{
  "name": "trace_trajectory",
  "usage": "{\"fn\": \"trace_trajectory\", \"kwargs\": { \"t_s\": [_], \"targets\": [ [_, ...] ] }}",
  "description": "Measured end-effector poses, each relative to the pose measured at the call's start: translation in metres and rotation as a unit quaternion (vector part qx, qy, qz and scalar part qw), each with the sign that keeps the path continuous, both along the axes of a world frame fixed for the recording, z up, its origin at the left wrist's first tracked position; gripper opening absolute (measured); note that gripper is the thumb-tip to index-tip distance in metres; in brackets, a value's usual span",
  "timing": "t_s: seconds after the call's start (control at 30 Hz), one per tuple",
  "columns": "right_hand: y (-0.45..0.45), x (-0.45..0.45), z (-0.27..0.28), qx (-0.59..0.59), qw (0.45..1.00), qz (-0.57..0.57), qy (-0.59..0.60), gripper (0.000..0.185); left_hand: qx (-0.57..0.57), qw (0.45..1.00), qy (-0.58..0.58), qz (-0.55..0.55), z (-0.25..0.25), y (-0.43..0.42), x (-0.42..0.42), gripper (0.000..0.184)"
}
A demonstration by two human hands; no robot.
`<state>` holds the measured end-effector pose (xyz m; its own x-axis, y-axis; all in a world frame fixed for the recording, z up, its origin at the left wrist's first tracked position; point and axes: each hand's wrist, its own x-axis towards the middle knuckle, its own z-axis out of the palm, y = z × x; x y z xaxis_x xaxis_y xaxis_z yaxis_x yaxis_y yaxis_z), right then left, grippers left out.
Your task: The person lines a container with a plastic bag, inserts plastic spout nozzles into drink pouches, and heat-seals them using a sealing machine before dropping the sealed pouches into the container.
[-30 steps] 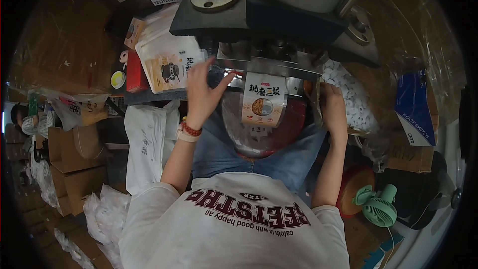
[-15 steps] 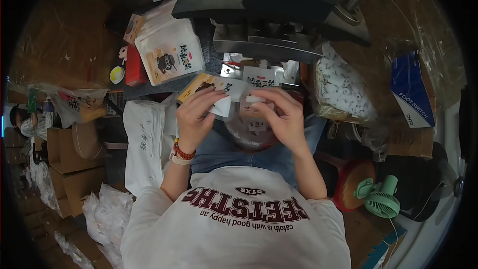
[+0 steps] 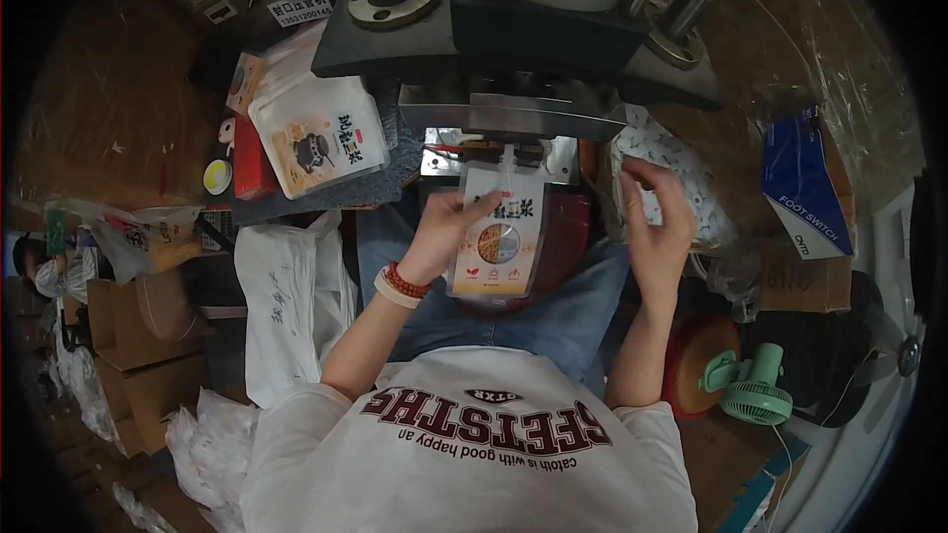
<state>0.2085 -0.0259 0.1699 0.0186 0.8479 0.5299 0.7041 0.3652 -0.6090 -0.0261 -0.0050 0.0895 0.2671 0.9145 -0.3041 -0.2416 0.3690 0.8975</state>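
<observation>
My left hand [image 3: 449, 232] grips a printed drink pouch [image 3: 499, 247] by its left side, thumb on the front. The pouch hangs flat and upright over my lap. A narrow pale spout [image 3: 508, 166] shows at its top, just below the metal press bar [image 3: 523, 114]. Off to the right, my right hand [image 3: 660, 217] is at the near left edge of a bag of small white plastic parts [image 3: 681, 168]. Its fingers are bent, with a gap to the thumb, and I see nothing between them.
A stack of flat printed pouches [image 3: 326, 143] lies on a dark cloth [image 3: 395, 153] at left, beside a red box [image 3: 255, 163]. The heavy press [image 3: 533, 30] stands ahead. At right are a blue foot-switch box [image 3: 808, 183] and a green fan [image 3: 758, 390].
My right hand has left the pouch and moved right to the bag of white parts. My left hand has brought a pouch upright to the middle, below the press bar.
</observation>
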Motion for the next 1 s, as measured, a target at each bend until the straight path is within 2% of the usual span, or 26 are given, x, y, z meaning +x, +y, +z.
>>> {"fn": "trace_trajectory", "kwargs": {
  "t_s": [0.03, 0.07, 0.13, 0.17, 0.2, 0.27, 0.3, 0.33, 0.37, 0.4, 0.43, 0.47, 0.5, 0.53, 0.57, 0.6, 0.63, 0.67, 0.7, 0.77, 0.8, 0.83, 0.87, 0.9, 1.0],
  "targets": [
    [0.006, 0.008, -0.002, -0.016, 0.998, -0.059, 0.007, 0.02, -0.022, 0.999, -0.045, 0.007, 0.004, 0.01, 0.003, 0.026],
    [0.014, 0.015, -0.01, -0.02, 0.998, -0.061, 0.005, 0.02, -0.046, 0.995, -0.09, 0.015, 0.006, 0.019, 0.006, 0.028],
    [0.033, 0.025, -0.043, 0.012, 0.979, -0.154, -0.136, 0.021, -0.089, 0.992, -0.086, 0.003, 0.004, 0.032, 0.004, 0.03],
    [0.038, 0.032, -0.071, -0.035, 0.961, -0.167, -0.22, 0.027, -0.081, 0.992, -0.094, 0.005, 0.001, 0.034, 0.004, 0.03],
    [0.039, 0.034, -0.074, -0.036, 0.961, -0.164, -0.219, 0.027, -0.072, 0.992, -0.101, 0.007, -0.002, 0.036, 0.004, 0.029],
    [0.04, 0.034, -0.077, -0.143, 0.973, -0.133, -0.12, 0.033, -0.066, 0.992, -0.103, 0.011, -0.008, 0.037, 0.006, 0.03],
    [0.038, 0.033, -0.078, -0.148, 0.973, -0.13, -0.118, 0.033, -0.063, 0.992, -0.105, 0.01, -0.011, 0.034, 0.004, 0.03],
    [0.038, 0.032, -0.074, -0.137, 0.974, -0.121, -0.131, 0.032, -0.064, 0.997, -0.046, -0.002, -0.009, 0.035, 0.001, 0.03],
    [0.039, 0.032, -0.068, -0.123, 0.975, -0.111, -0.145, 0.03, -0.063, 0.997, -0.045, -0.001, -0.004, 0.036, -0.006, 0.03],
    [0.036, 0.032, -0.06, -0.12, 0.976, -0.109, -0.146, 0.03, 0.017, 0.994, 0.106, -0.002, 0.001, 0.037, -0.019, 0.037],
    [0.028, 0.032, -0.053, -0.112, 0.977, -0.103, -0.149, 0.029, 0.094, 0.963, 0.254, -0.001, 0.005, 0.039, -0.034, 0.044],
    [0.023, 0.032, -0.05, -0.106, 0.978, -0.097, -0.15, 0.028, 0.267, 0.85, 0.442, 0.107, 0.002, 0.039, -0.054, 0.054],
    [0.022, 0.033, -0.051, -0.106, 0.979, -0.093, -0.149, 0.028, 0.414, 0.66, 0.593, 0.201, -0.002, 0.038, -0.071, 0.066],
    [0.02, 0.035, -0.053, -0.157, 0.967, -0.112, -0.167, 0.028, 0.319, 0.54, 0.757, 0.18, 0.01, 0.026, -0.076, 0.082],
    [0.018, 0.037, -0.056, -0.208, 0.952, -0.13, -0.184, 0.027, 0.318, 0.538, 0.76, 0.178, 0.001, 0.018, -0.089, 0.082],
    [0.019, 0.038, -0.059, -0.21, 0.952, -0.129, -0.182, 0.027, 0.328, 0.556, 0.756, 0.109, -0.016, 0.011, -0.105, 0.082],
    [0.024, 0.039, -0.06, -0.173, 0.962, -0.128, -0.169, 0.026, 0.338, 0.571, 0.747, 0.041, -0.024, 0.004, -0.115, 0.082],
    [0.029, 0.037, -0.06, -0.133, 0.971, -0.13, -0.153, 0.025, 0.401, 0.586, 0.704, 0.031, -0.022, -0.004, -0.12, 0.066],
    [0.028, 0.035, -0.054, -0.132, 0.971, -0.131, -0.151, 0.025, 0.403, 0.584, 0.704, 0.03, -0.023, -0.011, -0.125, 0.066],
    [0.023, 0.019, -0.03, -0.078, 0.992, -0.091, 0.031, 0.02, 0.386, 0.703, 0.596, 0.05, -0.018, -0.025, -0.128, 0.051],
    [0.018, 0.009, -0.023, -0.079, 0.992, -0.089, 0.03, 0.02, 0.361, 0.75, 0.544, 0.105, -0.011, -0.028, -0.119, 0.043],
    [0.012, -0.003, -0.017, -0.035, 0.991, -0.019, 0.125, 0.019, 0.36, 0.751, 0.544, 0.106, -0.005, -0.032, -0.111, 0.043],
    [0.005, -0.015, -0.014, 0.009, 0.975, 0.051, 0.218, 0.018, 0.34, 0.795, 0.486, 0.124, -0.001, -0.036, -0.105, 0.04],
    [-0.004, -0.028, -0.017, -0.042, 0.93, 0.131, 0.342, 0.021, 0.319, 0.836, 0.425, 0.138, 0.004, -0.04, -0.097, 0.038],
    [-0.035, -0.058, -0.032, -0.249, 0.838, 0.278, 0.4, 0.022, 0.393, 0.809, 0.403, 0.166, 0.02, -0.048, -0.069, 0.035]
  ]
}}
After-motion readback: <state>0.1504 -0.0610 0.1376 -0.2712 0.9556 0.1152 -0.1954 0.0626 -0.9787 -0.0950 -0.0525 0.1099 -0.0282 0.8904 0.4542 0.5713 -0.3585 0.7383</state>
